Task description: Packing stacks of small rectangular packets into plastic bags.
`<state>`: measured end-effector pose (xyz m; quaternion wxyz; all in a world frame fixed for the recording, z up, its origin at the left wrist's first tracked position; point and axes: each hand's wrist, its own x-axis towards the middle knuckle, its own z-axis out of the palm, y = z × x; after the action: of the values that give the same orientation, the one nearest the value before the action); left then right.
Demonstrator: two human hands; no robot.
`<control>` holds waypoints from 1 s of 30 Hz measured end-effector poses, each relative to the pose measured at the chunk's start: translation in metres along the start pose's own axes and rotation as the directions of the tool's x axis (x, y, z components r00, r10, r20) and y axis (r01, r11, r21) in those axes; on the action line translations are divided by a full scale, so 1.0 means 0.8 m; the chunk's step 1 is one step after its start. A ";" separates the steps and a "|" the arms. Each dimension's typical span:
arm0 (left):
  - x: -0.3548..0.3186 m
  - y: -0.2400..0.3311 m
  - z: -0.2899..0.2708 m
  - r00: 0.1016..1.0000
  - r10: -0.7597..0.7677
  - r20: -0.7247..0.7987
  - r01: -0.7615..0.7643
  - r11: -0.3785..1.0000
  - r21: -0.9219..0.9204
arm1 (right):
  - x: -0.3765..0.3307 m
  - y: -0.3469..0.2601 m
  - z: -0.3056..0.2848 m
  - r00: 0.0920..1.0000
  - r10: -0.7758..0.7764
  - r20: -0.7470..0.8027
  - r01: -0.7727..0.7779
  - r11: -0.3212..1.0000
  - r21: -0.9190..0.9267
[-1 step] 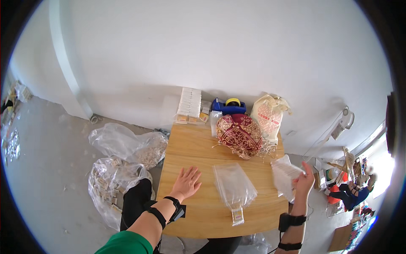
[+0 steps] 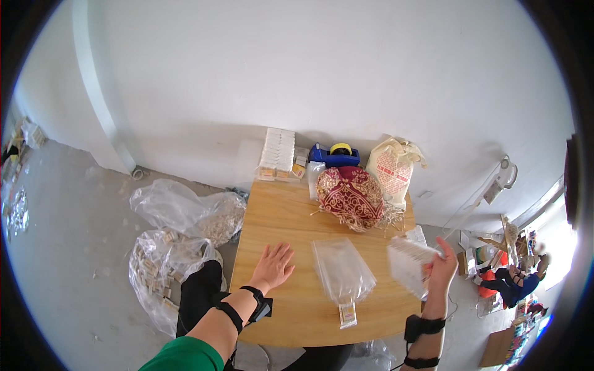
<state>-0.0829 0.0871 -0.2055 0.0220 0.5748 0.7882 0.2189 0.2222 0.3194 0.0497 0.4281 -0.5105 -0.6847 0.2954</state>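
Observation:
My left hand (image 2: pixel 273 267) lies flat on the wooden table (image 2: pixel 278 315), fingers spread, with nothing in it. At the table's right edge my right hand (image 2: pixel 442 264) is closed on the side of a white ribbed pack (image 2: pixel 408 263), which is tilted and slightly blurred. Part of another white piece (image 2: pixel 416 234) shows behind that pack. Between my hands lies a pile of clear plastic bags (image 2: pixel 342 266). A small white box with a yellowish label (image 2: pixel 348 314) sits at the near end of the pile, touching it.
Along the back stand a similar white ribbed stack (image 2: pixel 278 151), a blue tape dispenser (image 2: pixel 334 154), a red-and-gold patterned cloth bundle (image 2: pixel 351 198) and a cream drawstring bag (image 2: pixel 393 170). Clear sacks (image 2: pixel 154 266) of small pieces rest on the floor at left. A person (image 2: pixel 520 287) sits far right.
My right hand has shifted the white pack leftward over the table and tilted it, uncovering the white piece behind. My left hand has stayed where it was.

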 end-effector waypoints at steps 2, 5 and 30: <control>0.006 -0.010 0.020 1.000 0.001 0.019 0.000 0.998 -0.056 | -0.054 -0.034 0.018 0.956 0.181 0.230 -0.241 0.933 0.267; -0.005 -0.028 0.041 0.964 -0.261 0.057 0.177 0.464 -0.868 | -0.109 -0.031 0.072 0.867 0.252 0.429 -0.441 0.789 0.427; -0.127 -0.033 -0.090 0.929 -0.246 -0.276 0.118 0.905 -0.409 | -0.299 0.163 0.240 0.973 -0.163 0.163 0.198 0.953 -0.228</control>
<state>-0.0927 -0.0351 -0.1718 0.0267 0.4385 0.7734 0.4569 0.1368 0.1375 -0.2166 0.3377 -0.4718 -0.7884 0.2045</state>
